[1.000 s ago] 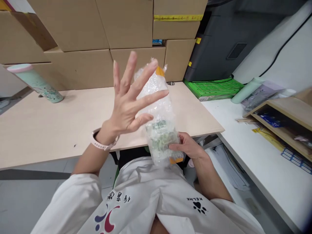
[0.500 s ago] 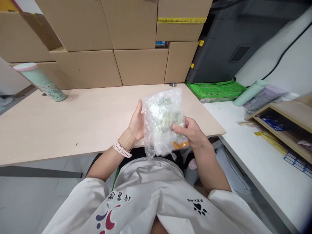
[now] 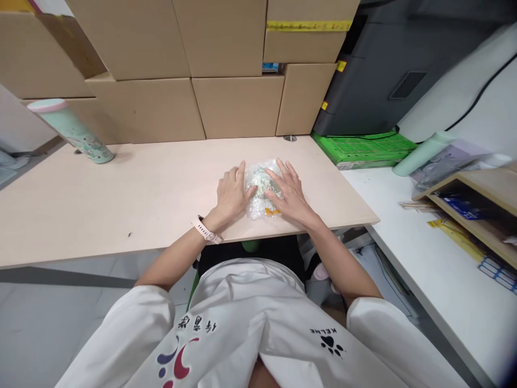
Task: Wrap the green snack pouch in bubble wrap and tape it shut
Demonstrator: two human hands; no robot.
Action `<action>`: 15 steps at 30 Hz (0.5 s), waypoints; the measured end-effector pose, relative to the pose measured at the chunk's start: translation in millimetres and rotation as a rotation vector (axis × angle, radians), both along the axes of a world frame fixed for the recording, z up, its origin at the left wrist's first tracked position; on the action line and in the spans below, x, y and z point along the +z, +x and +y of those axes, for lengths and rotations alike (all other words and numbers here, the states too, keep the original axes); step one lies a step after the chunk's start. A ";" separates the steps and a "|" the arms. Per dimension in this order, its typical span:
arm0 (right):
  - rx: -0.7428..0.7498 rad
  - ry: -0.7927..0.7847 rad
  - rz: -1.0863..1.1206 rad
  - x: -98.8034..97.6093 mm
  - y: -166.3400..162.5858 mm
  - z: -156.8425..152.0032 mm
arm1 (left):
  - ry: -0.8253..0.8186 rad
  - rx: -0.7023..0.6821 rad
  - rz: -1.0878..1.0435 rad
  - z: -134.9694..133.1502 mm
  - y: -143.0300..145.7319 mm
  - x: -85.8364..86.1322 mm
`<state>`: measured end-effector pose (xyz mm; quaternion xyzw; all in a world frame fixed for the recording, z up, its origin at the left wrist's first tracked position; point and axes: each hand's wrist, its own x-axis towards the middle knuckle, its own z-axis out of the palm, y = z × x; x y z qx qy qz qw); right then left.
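Note:
A package wrapped in clear bubble wrap (image 3: 258, 206), with pale green contents and an orange label near its lower right, lies flat on the light wooden table (image 3: 169, 188). My left hand (image 3: 233, 193) rests along its left edge, the thumb reaching onto the wrap. Over its right side my right hand (image 3: 290, 195) is spread, fingertips touching the plastic. Neither hand grips the package. A pink watch band (image 3: 205, 230) circles my left wrist.
Stacked cardboard boxes (image 3: 238, 108) line the table's back. A mint green tumbler (image 3: 76, 132) stands at the left. To the right are a green crate (image 3: 365, 151), a dark grey case (image 3: 388, 64), another green bottle (image 3: 424, 153) and a wooden organiser (image 3: 476, 188) on a white desk.
The bubble-wrapped package was held up in front of me and now lies on the table. My right hand has let go of it and spread over it; my left hand lies palm down.

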<state>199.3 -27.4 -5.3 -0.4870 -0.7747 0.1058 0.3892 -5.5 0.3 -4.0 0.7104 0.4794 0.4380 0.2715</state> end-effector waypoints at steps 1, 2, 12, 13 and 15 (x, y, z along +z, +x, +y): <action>0.026 -0.020 -0.050 -1.2 -1.9 -0.1 | 0.085 -0.029 0.145 -1.2 -0.4 1.1; 0.043 -0.055 -0.098 -3.5 -3.6 0.6 | 0.134 -0.075 0.294 -2.8 -0.4 1.4; 0.096 -0.105 -0.179 -24.2 -3.4 8.6 | 0.123 -0.216 0.661 -3.8 0.5 -9.4; 0.099 -0.105 -0.164 -23.9 -3.7 8.1 | 0.125 -0.217 0.648 -3.3 0.8 -9.4; 0.112 -0.109 -0.142 -22.7 -4.5 7.4 | 0.115 -0.219 0.642 -3.8 1.3 -7.8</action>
